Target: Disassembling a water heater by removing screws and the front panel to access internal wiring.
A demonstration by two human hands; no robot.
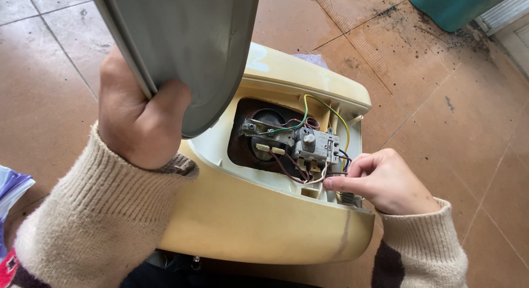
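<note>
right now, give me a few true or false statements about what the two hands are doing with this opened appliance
1. The left hand grips a grey cover panel. True.
2. The right hand rests flat on the floor. False: its fingertips are at the wires inside the opening.
3. The yellowed appliance housing is open, showing a grey thermostat unit. True.
4. A red bucket stands at top right. False: a teal container stands there.
5. The floor is tiled. True.

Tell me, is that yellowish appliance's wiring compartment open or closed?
Open: the left hand holds the grey cover lifted off the appliance, exposing wires.
</note>
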